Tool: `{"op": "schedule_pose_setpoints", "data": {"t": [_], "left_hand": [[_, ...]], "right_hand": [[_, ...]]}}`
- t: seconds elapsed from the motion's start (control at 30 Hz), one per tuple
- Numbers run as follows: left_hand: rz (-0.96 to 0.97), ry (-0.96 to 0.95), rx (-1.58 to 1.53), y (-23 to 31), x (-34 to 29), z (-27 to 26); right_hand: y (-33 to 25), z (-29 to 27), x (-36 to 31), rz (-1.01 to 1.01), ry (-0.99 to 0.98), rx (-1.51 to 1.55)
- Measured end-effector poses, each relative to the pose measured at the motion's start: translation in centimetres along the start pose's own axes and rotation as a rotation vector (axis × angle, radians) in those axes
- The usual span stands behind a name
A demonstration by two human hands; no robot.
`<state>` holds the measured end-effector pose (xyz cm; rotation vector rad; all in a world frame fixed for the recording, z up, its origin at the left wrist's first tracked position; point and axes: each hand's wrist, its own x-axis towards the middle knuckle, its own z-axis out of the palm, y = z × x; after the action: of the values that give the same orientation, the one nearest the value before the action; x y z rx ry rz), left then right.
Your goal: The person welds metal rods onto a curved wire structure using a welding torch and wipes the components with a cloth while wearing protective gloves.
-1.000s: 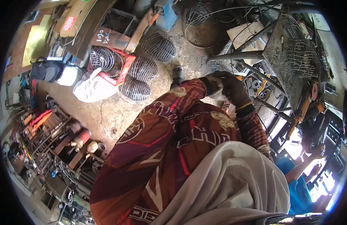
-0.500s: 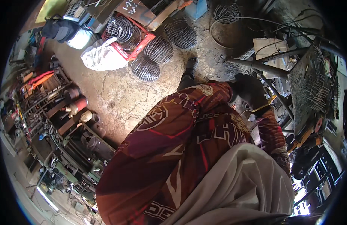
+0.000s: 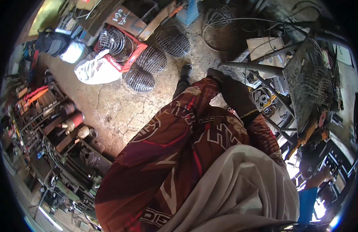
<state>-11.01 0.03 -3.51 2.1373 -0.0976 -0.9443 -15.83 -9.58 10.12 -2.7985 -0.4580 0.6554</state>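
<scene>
Red paint covers part of a canister [image 3: 75,120] on the left, lying among brown metal parts [image 3: 67,141]. Next comes a white sack [image 3: 92,73] on the floor, against a red crate [image 3: 138,52] that holds loops of wire [image 3: 111,40]. Just beside the crate lie 3 rounded wire pieces [image 3: 152,58], which look already shaped. Near them stands 1 shoe [image 3: 186,70].

Farther right, the left hand [image 3: 215,73] is mostly hidden past its sleeve; I cannot tell whether it is spread or closed. The right hand [image 3: 235,92] reaches across to it, its fingers hidden too, so what it pinches, if anything, is unclear. A dark glove [image 3: 241,98] covers the right hand down to its yellow hem at the wrist, so that side seems done; what is left around the left hand cannot be judged.

Beyond are cardboard [image 3: 260,46], ring-shaped parts [image 3: 260,94] and a dark worktop [image 3: 297,85] carrying thin wires [image 3: 316,83]. Lower right, another person's blue sleeve [image 3: 308,201] shows.
</scene>
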Motion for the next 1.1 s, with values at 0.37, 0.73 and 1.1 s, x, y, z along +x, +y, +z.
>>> {"op": "schedule_pose_setpoints", "data": {"t": [0.37,0.73,1.1], "left_hand": [[0.113,-0.268,-0.114,0.0,-1.4,-1.4],[-0.305,-0.264,0.412,-23.8,17.5,-8.2],[0.261,0.011,0.574,-26.3,60.4,-13.3]], "right_hand": [[2.4,-1.1,1.4,-0.117,0.038,0.275],[15.6,-16.2,5.6,0.391,0.976,-0.104],[22.3,-8.0,11.3,0.996,0.547,-0.078]]}}
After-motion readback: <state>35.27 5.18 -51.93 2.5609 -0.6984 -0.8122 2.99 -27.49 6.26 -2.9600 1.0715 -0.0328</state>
